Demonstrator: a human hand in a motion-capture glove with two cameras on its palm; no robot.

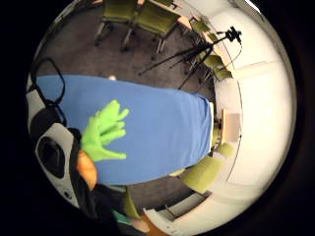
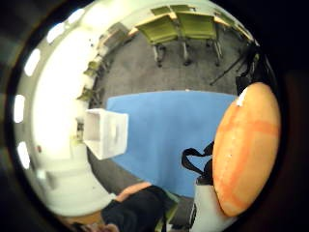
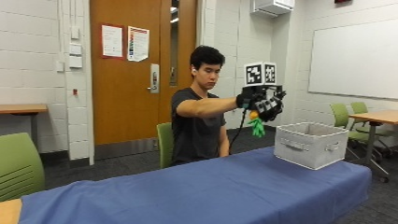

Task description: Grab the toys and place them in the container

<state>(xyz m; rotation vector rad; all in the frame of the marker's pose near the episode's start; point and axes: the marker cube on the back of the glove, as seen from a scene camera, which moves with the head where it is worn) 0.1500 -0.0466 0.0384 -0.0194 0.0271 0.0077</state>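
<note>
The gloved hand [image 3: 264, 106] is raised in the air short of the bin [image 3: 309, 143], fingers curled round an orange toy [image 3: 253, 114] whose green leafy end [image 3: 257, 127] dangles below; it looks like a carrot, though I can't be sure. The bin sits on the blue table [image 3: 187, 191] at its far end; to finish well, carry the toy on until it hangs squarely over the bin's opening, lower it inside the rim, and only then let go.
</note>
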